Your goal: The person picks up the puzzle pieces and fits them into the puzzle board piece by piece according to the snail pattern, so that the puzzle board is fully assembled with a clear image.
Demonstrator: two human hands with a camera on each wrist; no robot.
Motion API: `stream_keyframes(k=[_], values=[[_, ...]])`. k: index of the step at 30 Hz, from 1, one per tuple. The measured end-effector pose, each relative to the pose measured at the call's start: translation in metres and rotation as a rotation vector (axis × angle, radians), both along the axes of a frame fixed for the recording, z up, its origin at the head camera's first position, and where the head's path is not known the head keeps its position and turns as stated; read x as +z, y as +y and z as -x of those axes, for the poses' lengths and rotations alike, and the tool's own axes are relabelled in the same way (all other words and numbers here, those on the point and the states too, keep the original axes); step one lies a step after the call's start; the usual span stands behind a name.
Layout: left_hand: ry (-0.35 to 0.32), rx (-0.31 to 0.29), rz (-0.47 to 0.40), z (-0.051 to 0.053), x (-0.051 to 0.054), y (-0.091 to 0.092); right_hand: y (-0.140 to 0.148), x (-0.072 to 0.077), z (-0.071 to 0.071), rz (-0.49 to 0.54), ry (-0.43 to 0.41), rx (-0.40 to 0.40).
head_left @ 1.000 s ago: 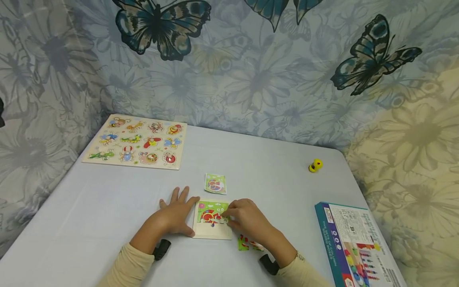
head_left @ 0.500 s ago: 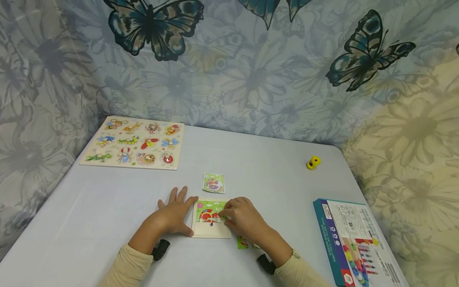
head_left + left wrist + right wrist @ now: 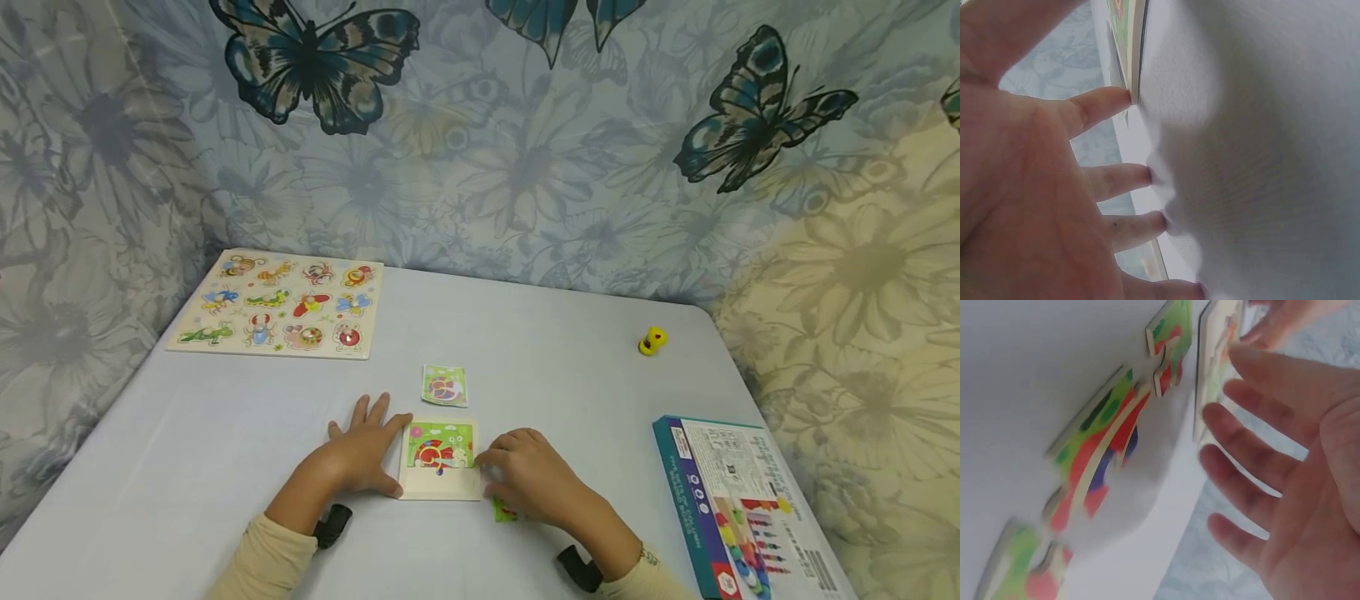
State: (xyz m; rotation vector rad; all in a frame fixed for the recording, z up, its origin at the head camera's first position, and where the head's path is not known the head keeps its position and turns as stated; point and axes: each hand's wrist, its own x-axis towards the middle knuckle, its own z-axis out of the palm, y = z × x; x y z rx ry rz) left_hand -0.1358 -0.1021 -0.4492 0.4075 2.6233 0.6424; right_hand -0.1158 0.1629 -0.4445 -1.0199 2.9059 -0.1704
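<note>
A small wooden jigsaw board (image 3: 439,488) lies in front of me, its upper half filled with a green and red picture. Spread fingers of my left hand (image 3: 360,454) touch its left edge at the thumb and index finger. The left wrist view shows the index fingertip against the board's corner. My right hand (image 3: 536,477) hovers at the board's right side, fingers loosely bent and holding nothing. Beneath it lie several loose jigsaw pieces, mostly hidden from the head view; the right wrist view shows a red-and-green jigsaw piece (image 3: 1088,450) and a green one (image 3: 1169,328).
A small picture card (image 3: 444,386) sits just behind the board. Far left is a large insect puzzle board (image 3: 277,304). A yellow toy figure (image 3: 652,340) stands at the back right, and a flat box (image 3: 738,492) lies along the right edge of the white table.
My right hand has let go at the picture's right edge and drawn back rightward, towards the loose pieces. A jigsaw piece with the eyes now shows there. My left hand keeps its place.
</note>
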Motion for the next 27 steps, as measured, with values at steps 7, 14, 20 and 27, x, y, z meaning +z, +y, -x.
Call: stream_keyframes(k=[7, 14, 20, 27], values=[[0.004, 0.011, 0.020, -0.002, -0.004, -0.007, 0.009, 0.001, -0.017, -0.011, -0.057, 0.006], [-0.008, 0.015, 0.013, -0.001, -0.005, -0.009, 0.012, -0.007, -0.025, -0.032, -0.044, 0.012], [-0.010, 0.007, 0.023, 0.000, -0.006, -0.005, 0.016, -0.007, -0.027, -0.019, -0.007, 0.021], [-0.001, 0.009, 0.033, 0.003, -0.006, 0.000, 0.008, 0.002, -0.020, 0.020, 0.046, 0.066]])
